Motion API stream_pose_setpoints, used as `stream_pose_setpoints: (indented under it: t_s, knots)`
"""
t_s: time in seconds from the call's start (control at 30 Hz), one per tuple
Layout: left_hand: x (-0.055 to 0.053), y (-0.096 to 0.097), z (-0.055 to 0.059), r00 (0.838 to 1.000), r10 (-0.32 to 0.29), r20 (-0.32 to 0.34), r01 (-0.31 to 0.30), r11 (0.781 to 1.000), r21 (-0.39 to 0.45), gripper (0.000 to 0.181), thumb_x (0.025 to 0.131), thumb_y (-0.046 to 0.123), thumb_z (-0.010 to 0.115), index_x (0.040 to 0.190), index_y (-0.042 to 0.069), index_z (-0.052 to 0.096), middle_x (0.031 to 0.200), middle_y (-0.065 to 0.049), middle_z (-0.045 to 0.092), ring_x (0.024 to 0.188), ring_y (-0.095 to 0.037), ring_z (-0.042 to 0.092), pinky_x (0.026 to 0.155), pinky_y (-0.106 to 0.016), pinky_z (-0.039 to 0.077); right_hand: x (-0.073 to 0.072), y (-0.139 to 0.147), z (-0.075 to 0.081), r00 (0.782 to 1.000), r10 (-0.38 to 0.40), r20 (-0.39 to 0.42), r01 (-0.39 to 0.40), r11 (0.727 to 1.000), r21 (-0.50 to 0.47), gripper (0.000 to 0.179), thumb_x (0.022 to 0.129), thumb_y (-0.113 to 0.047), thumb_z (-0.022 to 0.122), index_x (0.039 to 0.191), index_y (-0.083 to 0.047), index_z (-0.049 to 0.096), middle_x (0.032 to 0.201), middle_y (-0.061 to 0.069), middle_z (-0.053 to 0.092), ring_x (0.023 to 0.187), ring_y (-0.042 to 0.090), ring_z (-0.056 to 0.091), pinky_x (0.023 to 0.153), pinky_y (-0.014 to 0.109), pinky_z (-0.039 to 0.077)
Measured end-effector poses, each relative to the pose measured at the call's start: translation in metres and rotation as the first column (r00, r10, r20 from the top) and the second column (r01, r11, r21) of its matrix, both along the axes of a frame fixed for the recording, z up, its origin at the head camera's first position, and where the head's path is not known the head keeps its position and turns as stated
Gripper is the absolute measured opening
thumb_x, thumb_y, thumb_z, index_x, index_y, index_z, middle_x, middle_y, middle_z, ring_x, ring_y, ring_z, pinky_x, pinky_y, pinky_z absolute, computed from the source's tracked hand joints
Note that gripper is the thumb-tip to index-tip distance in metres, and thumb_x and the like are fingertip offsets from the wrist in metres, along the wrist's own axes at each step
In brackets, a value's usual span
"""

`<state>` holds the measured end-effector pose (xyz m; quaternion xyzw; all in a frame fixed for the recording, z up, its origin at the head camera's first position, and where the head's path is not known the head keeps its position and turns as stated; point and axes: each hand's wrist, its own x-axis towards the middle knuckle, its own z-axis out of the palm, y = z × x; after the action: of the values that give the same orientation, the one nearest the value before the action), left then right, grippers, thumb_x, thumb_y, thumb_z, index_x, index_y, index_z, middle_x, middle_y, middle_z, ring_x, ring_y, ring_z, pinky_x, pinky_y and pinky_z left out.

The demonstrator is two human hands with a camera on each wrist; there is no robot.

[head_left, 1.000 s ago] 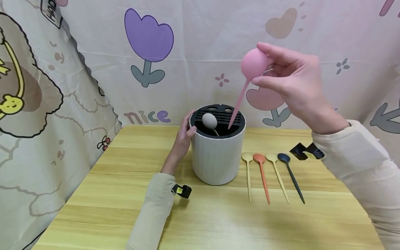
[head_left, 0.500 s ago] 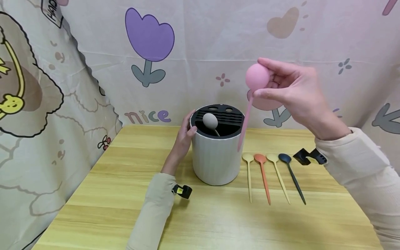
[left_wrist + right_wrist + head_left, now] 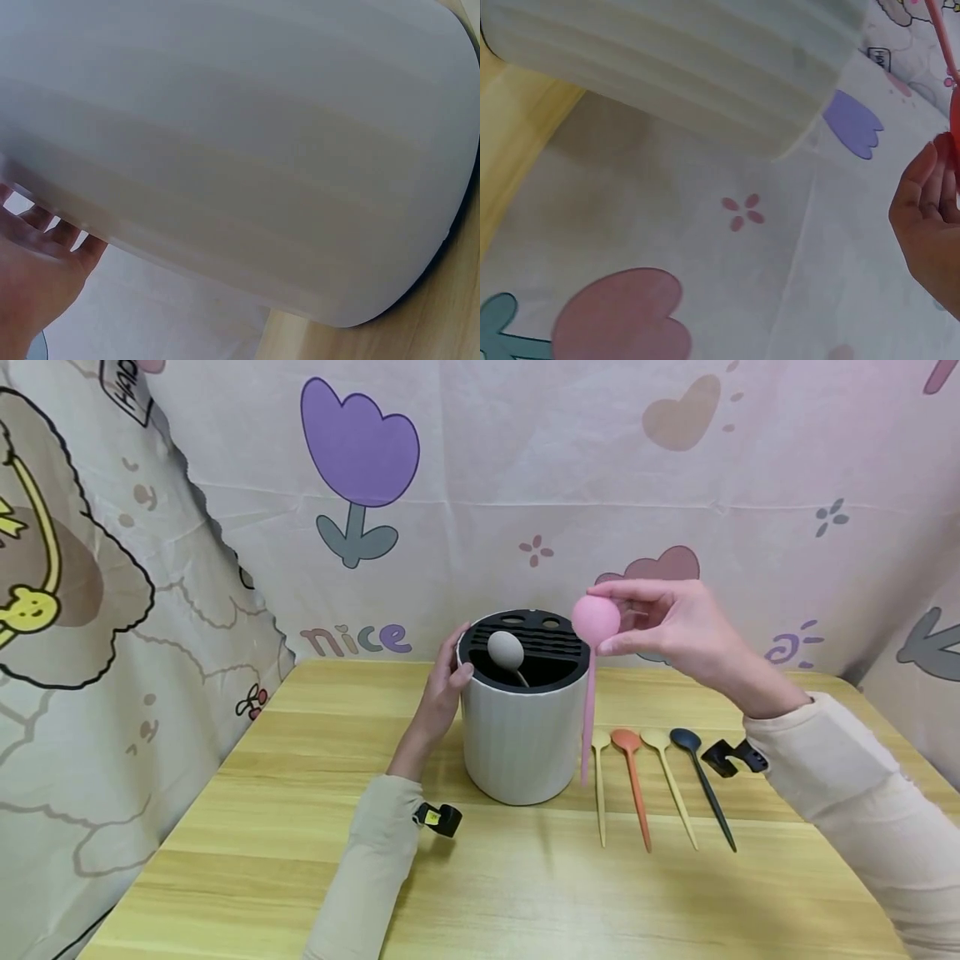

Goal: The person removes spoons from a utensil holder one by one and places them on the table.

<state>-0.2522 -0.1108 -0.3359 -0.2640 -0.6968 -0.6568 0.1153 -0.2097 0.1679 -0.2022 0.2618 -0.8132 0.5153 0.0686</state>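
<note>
My right hand point(image 3: 678, 631) pinches a pink spoon point(image 3: 596, 621) by its round bowl, the handle hanging straight down beside a white utensil holder point(image 3: 521, 743). In the right wrist view the right hand point(image 3: 930, 225) shows at the right edge, with part of the spoon's handle point(image 3: 943, 41). My left hand point(image 3: 437, 702) grips the holder's left side near the rim, thumb in front. In the left wrist view its fingers point(image 3: 64, 234) lie against the white wall point(image 3: 247, 150). A grey spoon point(image 3: 506, 651) stands in the holder's black-topped front compartment; its lower handle is hidden.
Right of the holder, a row of spoons lies on the wooden table point(image 3: 510, 893): pale yellow point(image 3: 601, 793), orange point(image 3: 634, 785), another pale yellow point(image 3: 671, 777) and dark blue point(image 3: 705, 785). A patterned cloth point(image 3: 480, 485) hangs behind the table.
My right hand has lowered the pink spoon from above the holder to its right side, and the handle has swung to near vertical. The left hand and holder stay put.
</note>
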Motion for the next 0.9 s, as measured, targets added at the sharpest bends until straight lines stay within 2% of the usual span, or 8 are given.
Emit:
stream_pose_setpoints:
  t_s: [0.17, 0.4, 0.6, 0.77, 0.9]
  knots:
    - [0.000, 0.000, -0.001, 1.000, 0.003, 0.017, -0.003, 1.000, -0.012, 0.074, 0.086, 0.035, 0.038, 0.151, 0.004, 0.022, 0.154, -0.017, 0.024, 0.138, -0.029, 0.029, 0.112, -0.047, 0.026, 0.007, 0.004, -0.017, 0.998, -0.040, 0.040, 0.039, 0.999, 0.013, 0.053, 0.074, -0.002, 0.082, 0.124, -0.005, 0.066, 0.107, -0.001, 0.070, 0.088, 0.015, 0.068, 0.073, 0.023, 0.054]
    - [0.001, -0.002, -0.003, 0.999, 0.019, 0.031, -0.020, 1.000, 0.006, 0.074, 0.086, 0.037, 0.039, 0.151, 0.006, 0.023, 0.153, -0.016, 0.025, 0.138, -0.028, 0.027, 0.112, -0.048, 0.025, 0.018, 0.003, -0.040, 0.993, 0.041, 0.113, -0.028, 0.993, -0.112, 0.040, 0.075, 0.003, 0.078, 0.114, -0.004, 0.071, 0.092, 0.004, 0.073, 0.083, 0.016, 0.069, 0.072, 0.026, 0.056]
    - [-0.001, -0.002, -0.004, 1.000, 0.005, 0.024, -0.005, 1.000, 0.011, 0.074, 0.087, 0.037, 0.038, 0.151, 0.005, 0.023, 0.153, -0.016, 0.025, 0.138, -0.029, 0.027, 0.112, -0.048, 0.024, 0.020, 0.004, -0.049, 0.988, 0.017, 0.156, -0.007, 0.998, -0.064, 0.040, 0.076, -0.002, 0.079, 0.115, 0.002, 0.069, 0.091, 0.004, 0.073, 0.082, 0.018, 0.069, 0.073, 0.026, 0.055]
    - [-0.002, -0.001, -0.003, 1.000, 0.004, 0.017, -0.005, 1.000, 0.016, 0.074, 0.086, 0.036, 0.038, 0.151, 0.004, 0.023, 0.153, -0.017, 0.026, 0.138, -0.028, 0.028, 0.112, -0.047, 0.024, 0.019, 0.009, -0.052, 0.989, 0.017, 0.145, -0.009, 0.998, -0.057, 0.039, 0.077, -0.003, 0.079, 0.115, -0.001, 0.069, 0.093, 0.006, 0.073, 0.084, 0.020, 0.070, 0.075, 0.027, 0.055]
    - [-0.003, 0.000, -0.002, 1.000, 0.003, 0.011, -0.003, 1.000, 0.016, 0.074, 0.086, 0.035, 0.039, 0.150, 0.003, 0.024, 0.152, -0.018, 0.027, 0.136, -0.029, 0.029, 0.112, -0.047, 0.025, 0.017, 0.012, -0.053, 0.995, -0.002, 0.101, 0.005, 1.000, -0.030, 0.037, 0.079, -0.005, 0.078, 0.114, -0.001, 0.069, 0.092, 0.004, 0.073, 0.083, 0.018, 0.069, 0.074, 0.025, 0.055]
